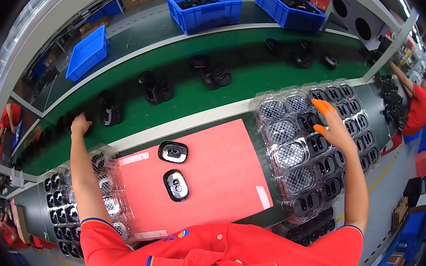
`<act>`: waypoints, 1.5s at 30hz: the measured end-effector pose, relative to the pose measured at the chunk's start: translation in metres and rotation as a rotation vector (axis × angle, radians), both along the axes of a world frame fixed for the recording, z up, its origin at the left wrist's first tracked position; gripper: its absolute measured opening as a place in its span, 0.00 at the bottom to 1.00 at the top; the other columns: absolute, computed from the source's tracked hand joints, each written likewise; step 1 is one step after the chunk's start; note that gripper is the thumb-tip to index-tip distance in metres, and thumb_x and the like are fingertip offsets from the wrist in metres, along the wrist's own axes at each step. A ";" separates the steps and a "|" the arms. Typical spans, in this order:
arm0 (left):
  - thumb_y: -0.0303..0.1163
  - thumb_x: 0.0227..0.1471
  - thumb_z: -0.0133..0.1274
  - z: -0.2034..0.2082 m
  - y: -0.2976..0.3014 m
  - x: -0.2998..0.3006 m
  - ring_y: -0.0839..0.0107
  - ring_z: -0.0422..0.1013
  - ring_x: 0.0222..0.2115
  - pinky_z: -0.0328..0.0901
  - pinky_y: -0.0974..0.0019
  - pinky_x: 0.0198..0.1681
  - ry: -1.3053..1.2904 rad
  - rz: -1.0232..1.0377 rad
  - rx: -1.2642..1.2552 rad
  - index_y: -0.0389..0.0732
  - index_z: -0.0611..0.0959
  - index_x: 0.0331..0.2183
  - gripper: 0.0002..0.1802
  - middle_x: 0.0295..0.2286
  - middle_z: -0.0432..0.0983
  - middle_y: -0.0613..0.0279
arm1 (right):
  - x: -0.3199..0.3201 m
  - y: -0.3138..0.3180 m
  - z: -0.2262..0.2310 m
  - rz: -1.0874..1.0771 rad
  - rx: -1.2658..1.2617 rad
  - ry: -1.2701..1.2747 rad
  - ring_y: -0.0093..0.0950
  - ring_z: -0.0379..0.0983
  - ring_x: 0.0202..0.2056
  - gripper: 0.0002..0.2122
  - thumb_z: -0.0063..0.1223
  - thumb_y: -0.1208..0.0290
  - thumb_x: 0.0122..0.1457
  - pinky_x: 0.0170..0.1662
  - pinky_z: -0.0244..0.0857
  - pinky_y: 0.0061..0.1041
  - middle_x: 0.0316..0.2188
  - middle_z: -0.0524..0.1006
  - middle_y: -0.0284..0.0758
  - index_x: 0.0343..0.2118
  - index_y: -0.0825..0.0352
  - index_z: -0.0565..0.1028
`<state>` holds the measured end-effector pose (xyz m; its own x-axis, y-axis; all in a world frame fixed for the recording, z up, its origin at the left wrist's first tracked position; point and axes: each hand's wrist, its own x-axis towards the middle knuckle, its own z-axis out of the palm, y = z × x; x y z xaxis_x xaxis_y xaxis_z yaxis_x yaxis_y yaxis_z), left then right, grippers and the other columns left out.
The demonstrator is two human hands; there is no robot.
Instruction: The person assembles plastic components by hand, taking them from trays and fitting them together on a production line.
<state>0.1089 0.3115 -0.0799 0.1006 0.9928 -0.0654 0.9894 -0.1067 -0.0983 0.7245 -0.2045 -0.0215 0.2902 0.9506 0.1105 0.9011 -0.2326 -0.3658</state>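
Red shirt cloth point(243, 244) lies nearest, and beyond it a pink mat point(207, 198) bears two glossy black cases point(176, 185) between a left clear tray point(110, 205) and a right clear tray point(291, 155), both holding dark oval pieces point(325, 166) beside crosshatched pockets. Over the right tray the right hand point(331, 122) spreads its orange-tipped fingers wide, while the left hand point(80, 123) reaches over the green belt point(249, 70) near more black parts point(108, 116), its grip impossible to tell. Farther off, two blue bins point(212, 21) hold heaped black items point(199, 2).
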 end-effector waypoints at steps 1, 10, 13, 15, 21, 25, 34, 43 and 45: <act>0.41 0.37 0.61 0.003 -0.009 0.016 0.50 0.62 0.50 0.60 0.52 0.50 -0.058 0.049 0.017 0.40 0.67 0.50 0.37 0.44 0.70 0.45 | 0.001 0.001 -0.009 -0.012 0.044 -0.084 0.38 0.53 0.59 0.31 0.54 0.83 0.44 0.60 0.48 0.33 0.54 0.63 0.39 0.55 0.63 0.62; 0.38 0.36 0.67 0.018 0.016 -0.017 0.65 0.72 0.29 0.68 0.59 0.29 -1.805 0.286 0.043 0.44 0.78 0.37 0.23 0.27 0.74 0.65 | -0.004 0.057 -0.005 0.051 0.349 0.030 0.33 0.74 0.41 0.15 0.50 0.83 0.49 0.44 0.66 0.27 0.34 0.77 0.41 0.43 0.68 0.73; 0.40 0.41 0.64 0.029 0.012 -0.020 0.63 0.72 0.30 0.72 0.68 0.21 -2.344 0.319 -0.443 0.41 0.75 0.31 0.18 0.27 0.73 0.57 | -0.038 0.095 0.003 0.045 0.451 0.723 0.25 0.74 0.36 0.16 0.47 0.78 0.56 0.31 0.67 0.17 0.39 0.75 0.36 0.49 0.66 0.68; 0.37 0.44 0.61 0.028 -0.015 0.043 0.55 0.72 0.32 0.74 0.63 0.26 -2.414 0.410 -0.329 0.42 0.75 0.33 0.16 0.31 0.73 0.53 | -0.066 0.118 0.007 0.087 0.434 1.005 0.26 0.75 0.36 0.20 0.46 0.73 0.57 0.27 0.65 0.16 0.40 0.75 0.39 0.54 0.64 0.62; 0.24 0.46 0.57 0.024 -0.078 0.131 0.54 0.72 0.36 0.73 0.60 0.38 -2.292 0.248 -0.432 0.35 0.76 0.35 0.11 0.34 0.73 0.50 | -0.145 0.185 -0.001 0.273 0.239 1.708 0.38 0.69 0.47 0.21 0.30 0.58 0.65 0.42 0.70 0.33 0.48 0.69 0.44 0.54 0.66 0.60; 0.31 0.50 0.54 0.032 -0.089 0.138 0.58 0.72 0.36 0.72 0.58 0.39 -2.455 0.322 -0.394 0.37 0.74 0.35 0.11 0.34 0.72 0.54 | -0.176 0.207 -0.012 0.338 0.200 1.812 0.39 0.66 0.50 0.23 0.26 0.56 0.65 0.48 0.68 0.36 0.50 0.66 0.44 0.54 0.69 0.59; 0.33 0.48 0.39 0.040 -0.141 0.163 0.36 0.61 0.48 0.65 0.42 0.47 -2.581 0.378 -0.671 0.30 0.65 0.38 0.17 0.45 0.62 0.31 | -0.182 0.213 -0.055 0.296 0.209 1.878 0.40 0.64 0.52 0.21 0.27 0.58 0.65 0.51 0.66 0.39 0.51 0.64 0.43 0.56 0.66 0.58; 0.18 0.45 0.40 0.012 -0.203 0.227 0.46 0.64 0.47 0.57 0.33 0.50 -2.171 0.269 -0.981 0.50 0.61 0.50 0.29 0.47 0.61 0.44 | -0.189 0.211 -0.057 0.272 0.158 1.798 0.37 0.67 0.49 0.20 0.33 0.59 0.64 0.47 0.70 0.36 0.49 0.67 0.41 0.56 0.61 0.57; 0.16 0.41 0.41 0.013 -0.203 0.223 0.49 0.65 0.46 0.59 0.34 0.50 -2.105 0.140 -1.048 0.51 0.60 0.51 0.34 0.44 0.61 0.47 | -0.191 0.209 -0.056 0.322 0.145 1.729 0.34 0.68 0.48 0.21 0.34 0.63 0.64 0.44 0.72 0.34 0.48 0.66 0.38 0.60 0.55 0.52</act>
